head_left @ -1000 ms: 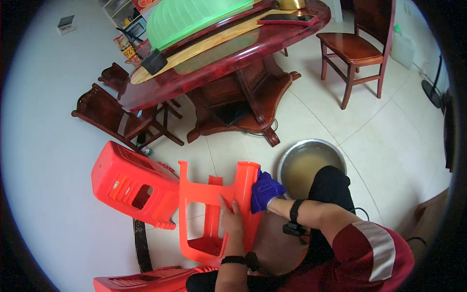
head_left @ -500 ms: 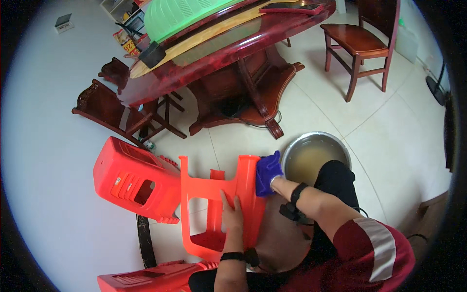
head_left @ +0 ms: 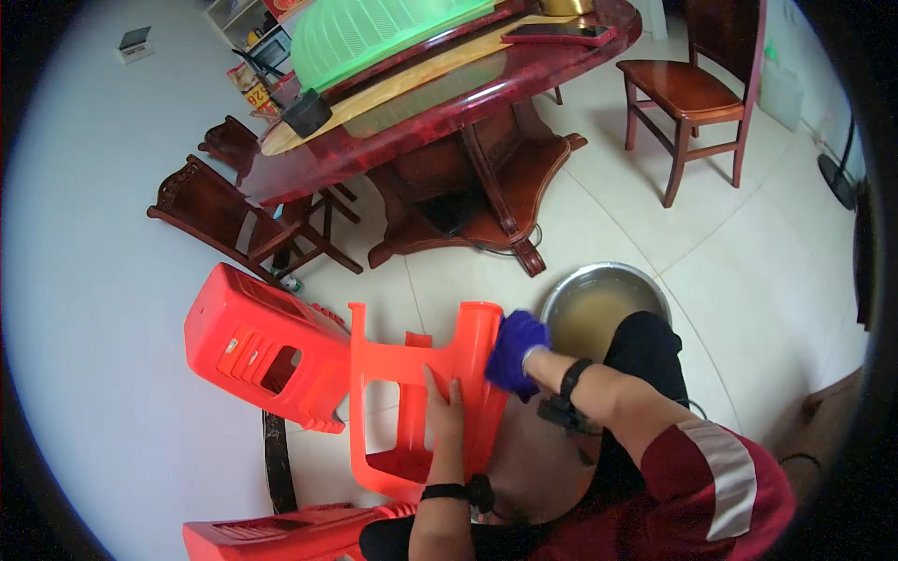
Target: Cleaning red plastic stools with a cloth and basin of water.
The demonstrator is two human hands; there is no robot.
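Note:
A red plastic stool (head_left: 479,388) lies on its side in front of me, its legs pointing away. My left hand (head_left: 443,409) grips the stool by its side panel, with two digits showing and the others hidden. At the stool's right side, my right hand (head_left: 535,361) presses a purple cloth (head_left: 514,348) to the outer face of a leg. The cloth covers most of that hand's fingers. Just beyond the right hand stands a metal basin (head_left: 606,271) of cloudy, yellowish water, partly hidden by my knee.
A second red stool (head_left: 267,351) lies tipped at the left, and a third (head_left: 281,538) sits at the lower left. Ahead is a dark red table (head_left: 412,140) bearing a green mesh cover (head_left: 374,37). Wooden chairs stand left and at the far right (head_left: 692,89).
My right hand and the purple cloth have shifted slightly down along the stool's leg, and the cloth is more bunched. The left hand keeps its place on the stool. The view has tilted slightly.

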